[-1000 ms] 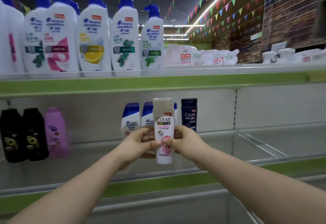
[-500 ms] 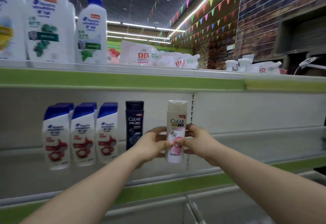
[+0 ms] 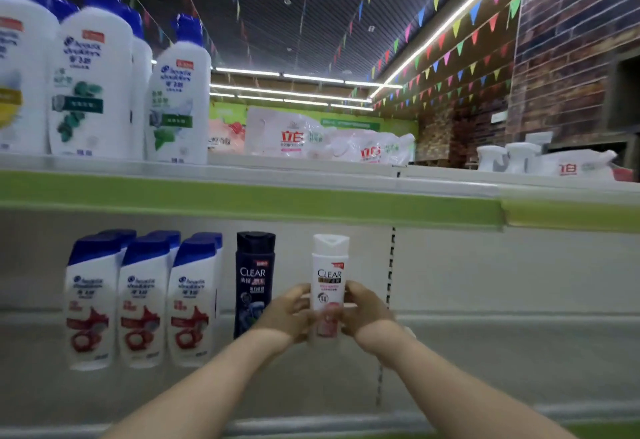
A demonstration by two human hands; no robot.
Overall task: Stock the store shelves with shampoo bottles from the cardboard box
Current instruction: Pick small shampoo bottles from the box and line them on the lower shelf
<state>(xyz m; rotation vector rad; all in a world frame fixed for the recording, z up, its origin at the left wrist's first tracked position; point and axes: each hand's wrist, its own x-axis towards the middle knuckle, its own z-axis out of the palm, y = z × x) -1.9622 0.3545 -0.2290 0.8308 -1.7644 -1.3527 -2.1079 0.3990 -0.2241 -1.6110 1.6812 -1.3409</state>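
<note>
Hands are gripping an upright white Clear shampoo bottle, left hand and right hand clasping its sides over the lower shelf, just beside a black Clear bottle; farther off, pump bottles are standing on the upper shelf.

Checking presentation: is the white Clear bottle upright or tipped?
Upright: the white Clear bottle points cap up, label level, gripped by the left hand and right hand.

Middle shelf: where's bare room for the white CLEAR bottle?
Free: grey middle shelf right of the slotted upright strip, bare to the frame edge; also the spot beside the black CLEAR bottle where left hand and right hand hold the white CLEAR bottle. Crowded: blue-capped white bottles at left.
</note>
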